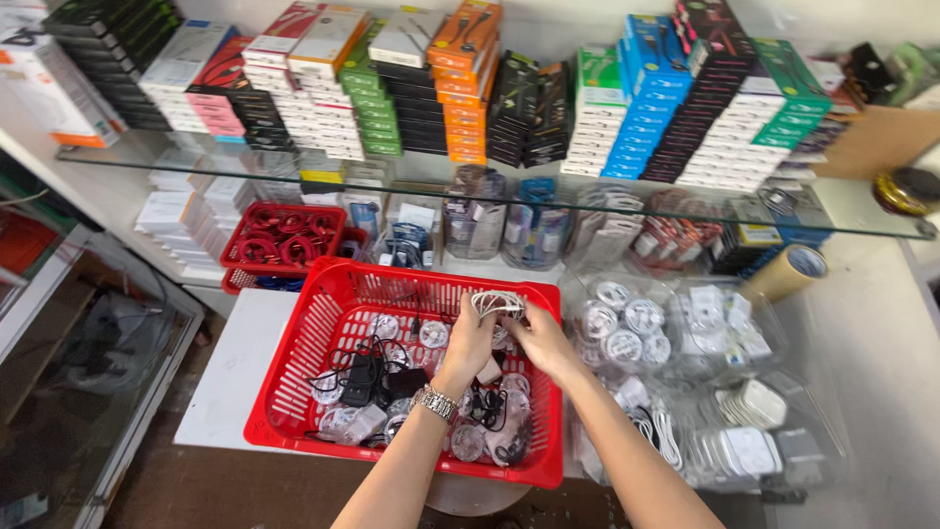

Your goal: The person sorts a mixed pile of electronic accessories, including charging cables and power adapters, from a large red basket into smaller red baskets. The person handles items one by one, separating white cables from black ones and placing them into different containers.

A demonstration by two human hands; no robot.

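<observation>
My two hands meet in the middle of the frame, over the big red basket (294, 367) on the white bench (230, 372). My left hand (468, 343) and my right hand (537, 338) both have a closed grip on one small coil of white cable (496, 303) — it sits just above the far rim of the basket. My fingers cover part of the coil, so I cannot see its ends.

Inside the basket lies a jumble of black chargers (367, 377) and little round cable packs. They overlap too much for me to count them. My arms hide some of them too.

I count two red baskets — the big one, and a smaller basket (282, 235) behind it at the middle left, full of red coils. On my left wrist is one silver watch (436, 402).

At the right, clear bags (676, 333) hold white coils and plugs, but the plastic is shiny and blurry. One roll of tape (788, 271) sits at the right. The glass shelf (137, 157) along the top carries stacks of boxes, cut off at the top edge.
</observation>
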